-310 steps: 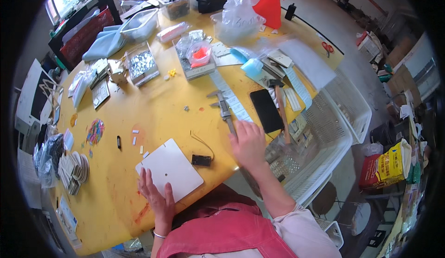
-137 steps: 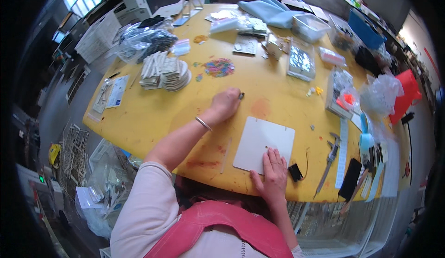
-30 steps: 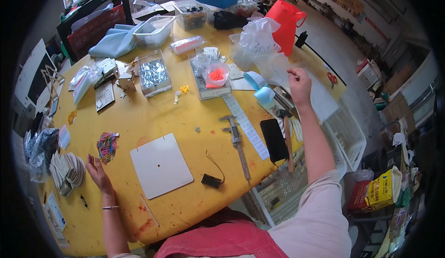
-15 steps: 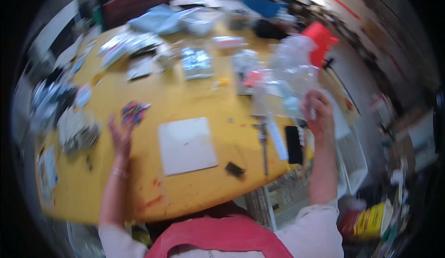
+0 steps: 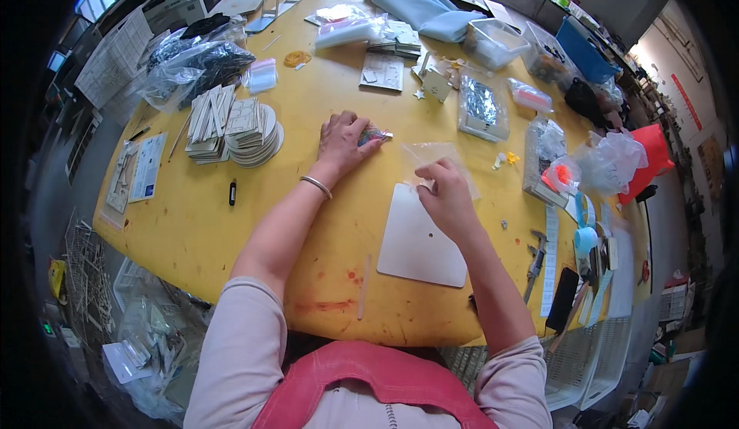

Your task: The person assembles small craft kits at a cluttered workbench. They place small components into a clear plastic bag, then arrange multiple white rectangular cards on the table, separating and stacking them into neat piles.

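My left hand (image 5: 342, 142) is closed over a small multicoloured bundle (image 5: 371, 135) on the yellow table; the bundle's right end shows past my thumb and index finger, and the rest is hidden. To its right, my right hand (image 5: 448, 198) pinches the near edge of a flat clear plastic bag (image 5: 440, 154). The bag lies just beyond a white board (image 5: 419, 248) with a small hole, and my right hand is above the board's upper right part.
Stacked pale wooden pieces (image 5: 250, 132) stand at the left, with a black marker (image 5: 232, 192) nearby. A caliper (image 5: 535, 263) and a black phone (image 5: 563, 298) lie at the right. Bags, a silvery packet (image 5: 483, 105) and a clear tub (image 5: 495, 42) are farther back.
My view has turned left. My right hand has come from the plastic bags at the right to near the white board, with a clear bag. My left hand has closed over the coloured bundle.
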`<act>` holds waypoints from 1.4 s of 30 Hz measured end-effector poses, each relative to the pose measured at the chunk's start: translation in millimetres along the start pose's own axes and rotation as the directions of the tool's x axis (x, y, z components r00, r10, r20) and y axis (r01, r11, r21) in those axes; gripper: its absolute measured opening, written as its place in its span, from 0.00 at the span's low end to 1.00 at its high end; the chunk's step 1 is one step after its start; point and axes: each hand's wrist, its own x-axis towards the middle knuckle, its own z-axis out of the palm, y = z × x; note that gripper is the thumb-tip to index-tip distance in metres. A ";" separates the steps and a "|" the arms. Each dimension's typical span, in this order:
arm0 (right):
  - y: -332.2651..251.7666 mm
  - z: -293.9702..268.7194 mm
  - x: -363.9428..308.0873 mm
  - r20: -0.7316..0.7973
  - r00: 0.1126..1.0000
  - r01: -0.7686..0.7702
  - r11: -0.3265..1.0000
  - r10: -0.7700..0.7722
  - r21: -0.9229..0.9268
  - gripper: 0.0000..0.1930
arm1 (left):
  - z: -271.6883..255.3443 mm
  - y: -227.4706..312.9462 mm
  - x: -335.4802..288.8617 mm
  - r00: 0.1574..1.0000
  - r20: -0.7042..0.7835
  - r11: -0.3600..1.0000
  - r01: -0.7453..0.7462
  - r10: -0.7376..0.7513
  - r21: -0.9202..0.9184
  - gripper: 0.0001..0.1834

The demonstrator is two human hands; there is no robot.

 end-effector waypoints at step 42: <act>-37.8 64.2 33.1 -0.045 0.993 -0.085 0.936 0.107 0.342 0.18 | -41.7 96.6 -26.3 0.844 0.099 -0.105 0.050 -0.527 -0.993 0.17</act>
